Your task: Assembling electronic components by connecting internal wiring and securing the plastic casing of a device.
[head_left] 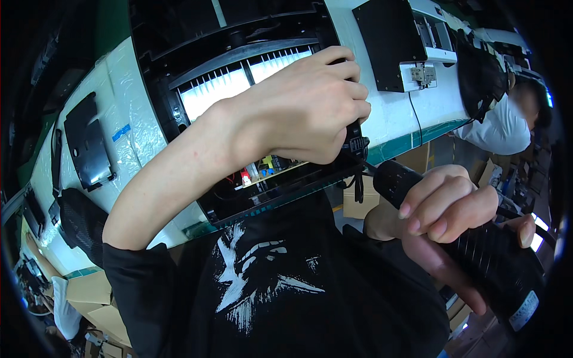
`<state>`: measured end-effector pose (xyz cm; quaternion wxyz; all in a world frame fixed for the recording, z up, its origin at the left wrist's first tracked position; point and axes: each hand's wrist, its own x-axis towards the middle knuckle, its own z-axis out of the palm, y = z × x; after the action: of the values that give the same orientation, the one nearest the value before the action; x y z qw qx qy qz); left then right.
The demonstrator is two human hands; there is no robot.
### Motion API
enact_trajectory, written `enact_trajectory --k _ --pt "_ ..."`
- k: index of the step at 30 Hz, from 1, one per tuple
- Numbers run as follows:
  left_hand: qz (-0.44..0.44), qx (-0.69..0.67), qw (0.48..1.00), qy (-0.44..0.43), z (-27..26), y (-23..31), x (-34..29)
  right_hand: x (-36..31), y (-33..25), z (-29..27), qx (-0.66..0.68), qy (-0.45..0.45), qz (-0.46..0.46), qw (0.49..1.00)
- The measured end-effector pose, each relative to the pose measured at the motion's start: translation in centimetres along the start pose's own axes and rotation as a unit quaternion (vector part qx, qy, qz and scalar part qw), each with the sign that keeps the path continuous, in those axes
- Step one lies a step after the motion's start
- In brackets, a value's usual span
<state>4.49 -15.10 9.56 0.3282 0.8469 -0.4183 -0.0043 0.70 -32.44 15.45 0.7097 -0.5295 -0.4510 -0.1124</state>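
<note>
A black electric screwdriver (399, 182) is gripped in my right hand (453, 209), with its tip pointing left at the near right corner of a black casing (316, 177). My left hand (322, 104) reaches across the casing, its fingers curled over the right wall just above the tip; the thumb and whatever lies beneath the palm are hidden. Inside the open casing is a bright white ribbed section (212, 95), partly covered by my left forearm. Below my wrist shows part of a circuit board (265, 171) with red, yellow and blue components.
To the left, a black plate (89, 146) lies on the plastic-covered white bench (134, 98). A black and white device (388, 48) stands at the far right. Cardboard boxes (89, 292) are at the lower left. One person (498, 128) is at right, another's sleeve (64, 307) at left.
</note>
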Motion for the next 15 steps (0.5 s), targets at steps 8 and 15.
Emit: enact_trajectory --k 8,15 --pt "0.008 0.015 1.000 0.016 0.0 0.0 -0.1 1.3 -0.2 -0.2 0.011 -0.060 0.024 0.998" --pt "0.014 0.028 0.999 0.032 0.2 -0.2 -0.4 1.4 -0.8 -0.3 0.039 -0.083 0.042 0.995"
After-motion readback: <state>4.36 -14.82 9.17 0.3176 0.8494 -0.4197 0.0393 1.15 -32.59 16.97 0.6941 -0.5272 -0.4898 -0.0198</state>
